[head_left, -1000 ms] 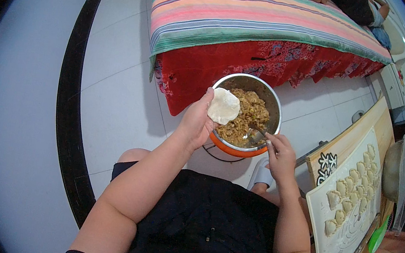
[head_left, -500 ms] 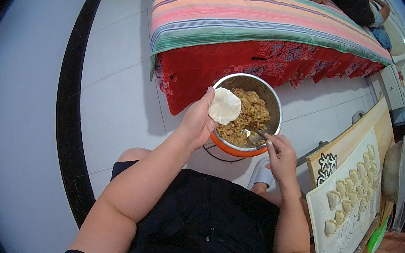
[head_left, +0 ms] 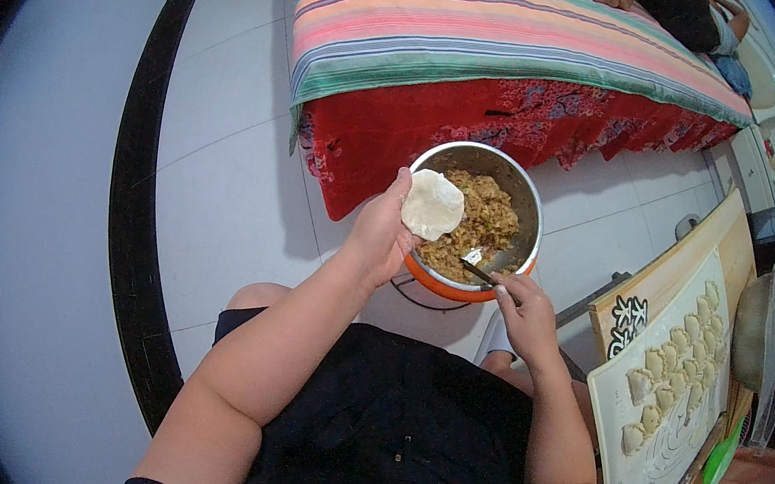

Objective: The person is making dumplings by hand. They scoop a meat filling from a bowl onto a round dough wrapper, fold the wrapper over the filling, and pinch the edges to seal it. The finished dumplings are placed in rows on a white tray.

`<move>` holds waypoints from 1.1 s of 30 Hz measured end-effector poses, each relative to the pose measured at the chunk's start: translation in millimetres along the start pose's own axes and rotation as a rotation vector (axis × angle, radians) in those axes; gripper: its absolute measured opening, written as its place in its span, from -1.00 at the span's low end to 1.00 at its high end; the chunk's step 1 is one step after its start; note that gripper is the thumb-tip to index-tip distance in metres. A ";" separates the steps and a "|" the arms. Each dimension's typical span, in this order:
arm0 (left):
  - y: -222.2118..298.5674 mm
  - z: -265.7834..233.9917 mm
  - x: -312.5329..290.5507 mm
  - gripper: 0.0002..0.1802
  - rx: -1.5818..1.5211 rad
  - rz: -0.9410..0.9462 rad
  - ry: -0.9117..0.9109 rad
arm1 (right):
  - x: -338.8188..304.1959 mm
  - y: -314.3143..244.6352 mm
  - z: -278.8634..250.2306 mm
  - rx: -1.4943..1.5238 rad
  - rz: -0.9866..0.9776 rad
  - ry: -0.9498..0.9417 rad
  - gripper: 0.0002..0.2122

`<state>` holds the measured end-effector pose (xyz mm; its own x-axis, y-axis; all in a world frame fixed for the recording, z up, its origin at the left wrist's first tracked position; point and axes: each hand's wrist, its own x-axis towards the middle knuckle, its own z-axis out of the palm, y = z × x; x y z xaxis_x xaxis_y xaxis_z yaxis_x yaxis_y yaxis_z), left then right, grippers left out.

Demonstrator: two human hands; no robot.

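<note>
My left hand (head_left: pixel 377 233) holds a round white dough wrapper (head_left: pixel 433 204) flat on its fingers, over the left rim of a metal bowl (head_left: pixel 525 193) with an orange base. The bowl holds brownish minced filling (head_left: pixel 486 220). My right hand (head_left: pixel 525 313) grips a metal spoon (head_left: pixel 490 265) whose tip dips into the filling at the bowl's near edge.
A board (head_left: pixel 674 409) at the right carries several folded dumplings (head_left: pixel 669 374). A bed with a striped cover (head_left: pixel 488 34) and red skirt stands behind the bowl. A person sits at the bed's far end. A wire stand (head_left: pixel 415 295) shows under the bowl on the white tile floor.
The wrapper in my left hand stays over the bowl's rim. My right hand keeps working the spoon in the filling with only small shifts.
</note>
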<state>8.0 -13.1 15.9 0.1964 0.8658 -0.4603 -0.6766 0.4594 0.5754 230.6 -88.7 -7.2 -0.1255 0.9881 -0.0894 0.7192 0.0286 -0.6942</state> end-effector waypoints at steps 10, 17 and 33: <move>-3.0 -4.1 3.6 -0.46 -0.012 0.000 -0.018 | 1.3 0.9 -0.3 0.180 0.052 -0.046 -0.77; -1.4 1.0 0.7 -0.47 -0.050 0.000 0.016 | -1.0 4.0 -0.7 0.188 0.010 -0.034 -0.78; -3.1 -6.3 6.8 -0.50 -0.052 0.024 0.037 | 5.1 12.4 5.5 0.728 0.489 -0.004 -0.73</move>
<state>7.0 -9.9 6.7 0.1540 0.8680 -0.4721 -0.7173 0.4268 0.5508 235.1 -84.1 -20.1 0.0793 0.8635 -0.4981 0.0782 -0.5035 -0.8604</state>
